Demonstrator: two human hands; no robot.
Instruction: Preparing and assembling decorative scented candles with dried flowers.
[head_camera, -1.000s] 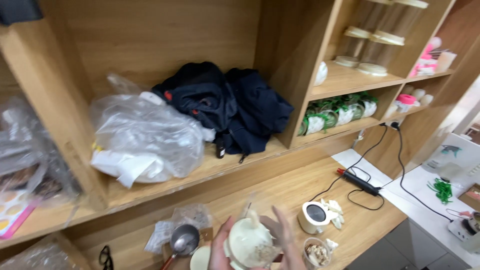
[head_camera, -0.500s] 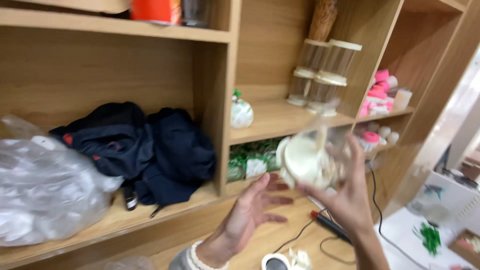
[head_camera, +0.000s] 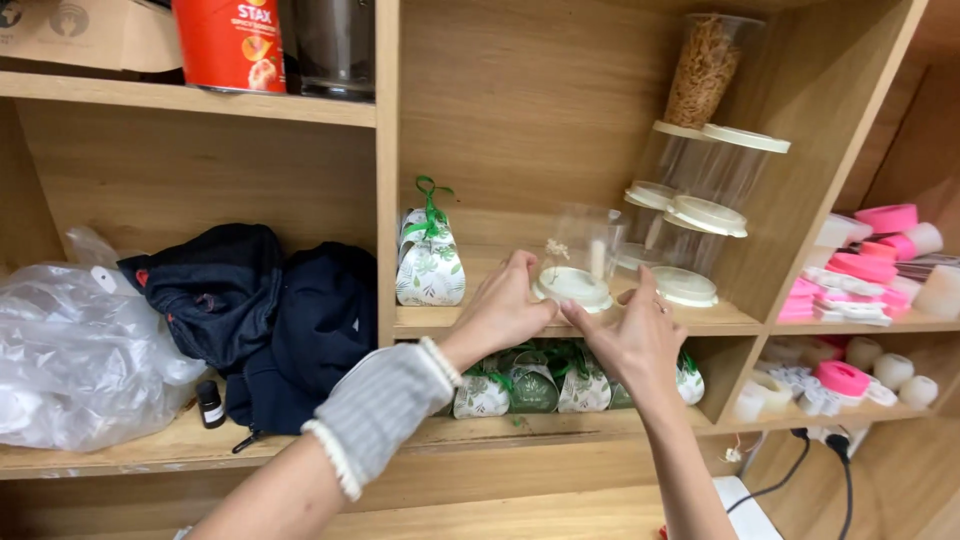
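Far left, lower shelf: one crumpled clear plastic bag (head_camera: 80, 350), then one heap of dark navy clothing (head_camera: 270, 310) with one small dark bottle (head_camera: 210, 403) standing at its front edge. Shelf above: one red cylindrical can (head_camera: 228, 45) beside one dark metal container (head_camera: 335, 45). Middle compartment, left end: one white leaf-print gift box tied with green ribbon (head_camera: 429, 262), upright. Left hand (head_camera: 505, 305), wrist in a grey ribbed cuff, fingers curled against the left side of the cream base of a clear plastic dome jar (head_camera: 578, 260). That jar stands upright on the wooden shelf board (head_camera: 480, 318), just right of the gift box and between both hands. Right hand (head_camera: 635, 335) is at the jar's lower right, fingers spread, index tip touching the base rim; looks like a loose steadying contact, can't tell if it's a firm grip. Behind and right of the jar: a stack of clear cylindrical jars with cream lids (head_camera: 700, 215), at least four lids visible, exact count unclear, one on top filled with brown stuff. Shelf below the hands: a row of small green-ribboned leaf-print boxes (head_camera: 530, 385), about four visible, partly hidden by the arms. Far right: stacked pink-and-white tape rolls (head_camera: 860, 260), too overlapped to count.
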